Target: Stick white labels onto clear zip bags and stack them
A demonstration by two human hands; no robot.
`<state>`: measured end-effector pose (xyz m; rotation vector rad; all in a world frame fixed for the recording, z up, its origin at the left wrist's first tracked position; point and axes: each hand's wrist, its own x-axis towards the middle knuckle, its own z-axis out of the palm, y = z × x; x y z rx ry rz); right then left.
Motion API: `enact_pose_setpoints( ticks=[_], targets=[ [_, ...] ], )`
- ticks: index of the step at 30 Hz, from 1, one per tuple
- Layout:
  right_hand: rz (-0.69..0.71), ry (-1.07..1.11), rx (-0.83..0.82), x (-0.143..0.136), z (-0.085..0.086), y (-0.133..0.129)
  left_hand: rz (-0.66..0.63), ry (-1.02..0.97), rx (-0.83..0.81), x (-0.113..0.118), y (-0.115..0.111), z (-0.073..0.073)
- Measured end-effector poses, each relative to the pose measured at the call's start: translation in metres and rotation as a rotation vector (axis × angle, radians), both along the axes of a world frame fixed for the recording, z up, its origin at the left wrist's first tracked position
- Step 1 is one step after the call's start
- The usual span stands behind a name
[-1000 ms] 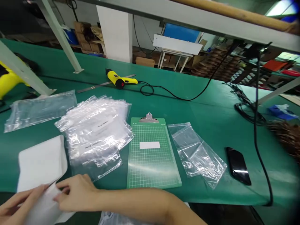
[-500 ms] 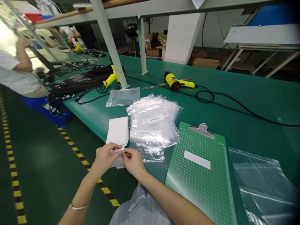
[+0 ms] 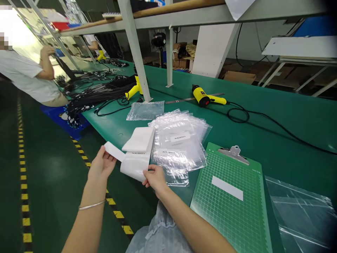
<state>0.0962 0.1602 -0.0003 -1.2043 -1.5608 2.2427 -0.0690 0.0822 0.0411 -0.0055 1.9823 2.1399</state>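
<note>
Between the fingers of my left hand [image 3: 101, 163] is the end of a white label strip [image 3: 114, 151], stretched out left of the folded label stack. My right hand [image 3: 155, 178] pinches the lower right edge of the label backing sheet [image 3: 135, 165], which curves down over the table edge and shows one printed label. The folded white stack [image 3: 139, 137] lies on the table just above. Right beside it is a fanned pile of clear plastic bags [image 3: 181, 140], two with printed labels visible.
A green clipboard [image 3: 229, 218] holds a blank white strip [image 3: 228, 188]. Clear plastic [image 3: 302, 211] lies far right. Behind are a yellow heat gun [image 3: 202, 96], a metal ruler, a shelf post [image 3: 135, 52] and black cables [image 3: 102, 93]. A person [image 3: 39, 73] sits at left.
My left hand has moved left and away from my right hand, with the white strip in it. The backing sheet is now spread open, showing print. The view has shifted slightly.
</note>
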Motion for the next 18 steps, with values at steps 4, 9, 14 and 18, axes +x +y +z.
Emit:
enact_pose_setpoints(
  ticks=[4,9,14,18],
  targets=[
    [0.039,0.059,0.007,0.007,0.004,0.003,0.192,0.125,0.108,-0.004,-0.001,0.023],
    [0.044,0.216,0.053,0.043,0.035,0.009,0.075,0.547,0.035,0.07,0.013,0.031],
    [-0.219,0.386,0.059,0.104,0.055,0.033,-0.675,1.516,-0.242,0.164,0.041,0.013],
    [-0.493,0.212,0.258,0.182,0.049,0.055,-0.917,1.502,-0.242,0.209,0.064,0.001]
  ],
)
